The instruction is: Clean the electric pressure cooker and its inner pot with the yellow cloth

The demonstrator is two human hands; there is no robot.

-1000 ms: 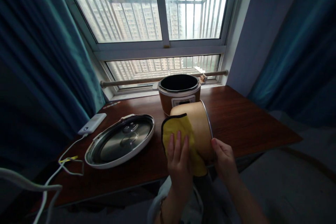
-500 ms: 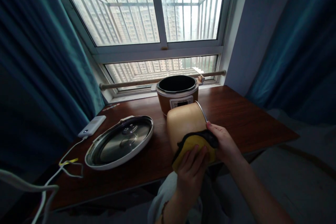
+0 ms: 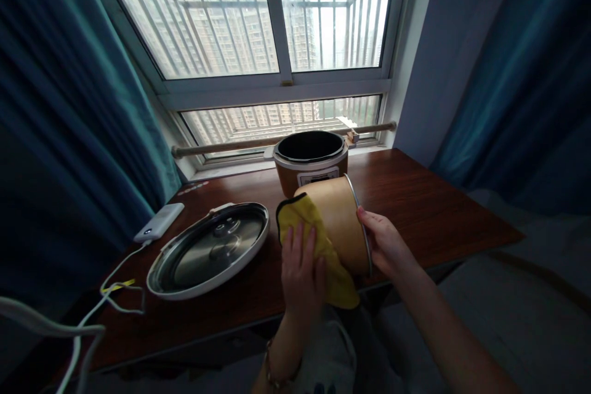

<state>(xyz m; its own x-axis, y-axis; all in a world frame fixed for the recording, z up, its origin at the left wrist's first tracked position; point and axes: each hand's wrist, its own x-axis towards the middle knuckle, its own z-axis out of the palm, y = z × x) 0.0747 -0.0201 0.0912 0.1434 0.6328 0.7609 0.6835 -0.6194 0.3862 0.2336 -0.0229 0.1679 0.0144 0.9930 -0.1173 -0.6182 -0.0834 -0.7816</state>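
Note:
A tan inner pot [image 3: 339, 218] is tipped on its side over the near edge of the wooden table [image 3: 429, 209], its metal rim facing right. My left hand [image 3: 300, 268] lies flat with fingers stretched out, pressing a yellow cloth [image 3: 318, 240] against the pot's outer wall. My right hand [image 3: 383, 246] grips the pot at its rim. Behind the pot stands the orange cooker body [image 3: 310, 163], open and dark inside.
The cooker's round lid [image 3: 210, 249] lies upside down on the table's left part. A white power bank [image 3: 159, 223] with a white cable [image 3: 115, 286] sits at the far left. Teal curtains hang on both sides of the barred window [image 3: 277, 24].
The pot has turned in my hands. My left hand with the cloth moved from the pot's near end back up onto its left side, and the cloth is spread out again.

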